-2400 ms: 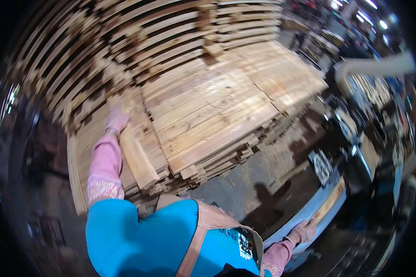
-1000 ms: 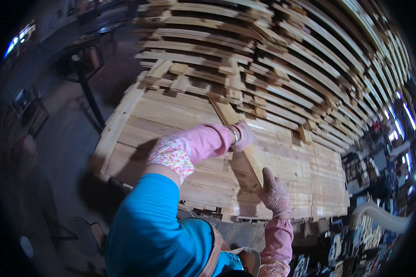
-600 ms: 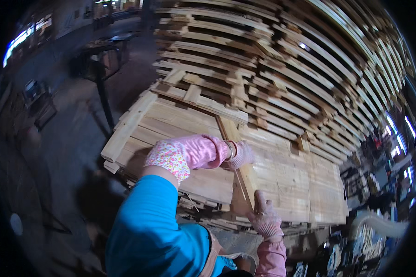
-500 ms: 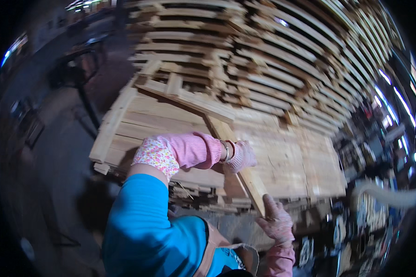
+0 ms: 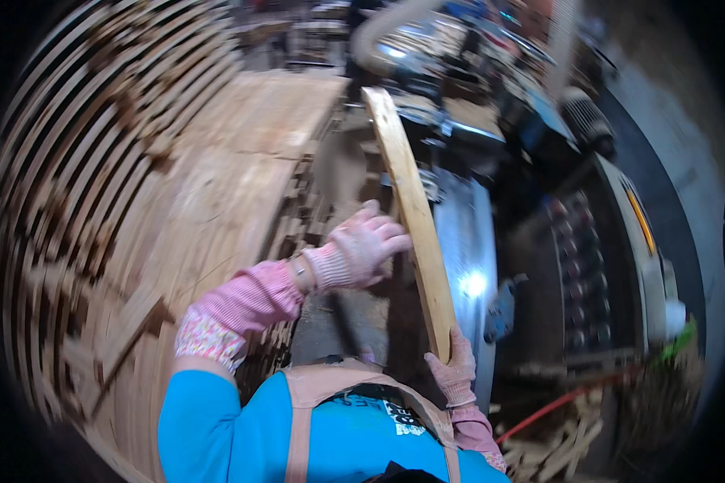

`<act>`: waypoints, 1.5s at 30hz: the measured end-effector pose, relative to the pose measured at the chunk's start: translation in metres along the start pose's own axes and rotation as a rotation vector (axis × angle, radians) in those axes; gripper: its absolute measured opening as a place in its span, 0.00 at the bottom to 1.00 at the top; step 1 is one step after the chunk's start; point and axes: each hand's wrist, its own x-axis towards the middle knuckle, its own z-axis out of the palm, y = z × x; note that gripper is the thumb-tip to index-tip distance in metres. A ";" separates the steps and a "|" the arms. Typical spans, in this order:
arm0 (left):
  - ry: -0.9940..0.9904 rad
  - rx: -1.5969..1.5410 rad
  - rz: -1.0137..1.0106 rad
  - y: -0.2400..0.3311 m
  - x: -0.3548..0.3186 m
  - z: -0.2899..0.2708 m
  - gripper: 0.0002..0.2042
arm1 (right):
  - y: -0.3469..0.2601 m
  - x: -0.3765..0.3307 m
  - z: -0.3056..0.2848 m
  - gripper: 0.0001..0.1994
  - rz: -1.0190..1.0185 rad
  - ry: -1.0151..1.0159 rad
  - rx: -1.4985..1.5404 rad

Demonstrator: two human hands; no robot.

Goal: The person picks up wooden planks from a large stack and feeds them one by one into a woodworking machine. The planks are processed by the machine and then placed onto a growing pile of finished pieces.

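A long, narrow wooden board (image 5: 415, 213) is held up in front of me, its far end slanting a little left. My right hand (image 5: 453, 369), in a pale pink glove, grips the near end. My left hand (image 5: 366, 245), gloved as well, is beside the board's left edge around mid-length. Its fingers are spread, with the tips at the edge; whether they bear any weight is unclear. Right of the board lies the shiny metal bed (image 5: 469, 266) of a machine.
Flat boards (image 5: 193, 209) lie stacked on the left, beside a tall slatted pile of strips (image 5: 64, 145). A dark panel with rows of round knobs (image 5: 580, 274) stands right. Scrap wood (image 5: 560, 439) is heaped lower right, and a pale hose (image 5: 379, 36) curves at the back.
My view has swung right, from the wood stack to the machine. The board has come off the stack with my right hand on its end; my left hand's fingers have spread.
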 end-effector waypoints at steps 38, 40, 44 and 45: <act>-0.421 0.790 -1.452 0.092 -0.635 -0.200 0.30 | 0.057 -0.057 0.062 0.28 0.285 0.104 -0.682; -0.194 0.806 -1.335 0.082 -0.639 -0.187 0.28 | 0.057 -0.061 0.060 0.26 0.270 0.097 -0.744; -0.037 0.511 -1.377 0.080 -0.612 -0.177 0.18 | 0.084 -0.031 0.053 0.23 0.215 0.104 -0.841; 0.027 0.610 -1.224 0.083 -0.603 -0.167 0.16 | 0.094 -0.017 0.055 0.22 0.188 0.105 -0.865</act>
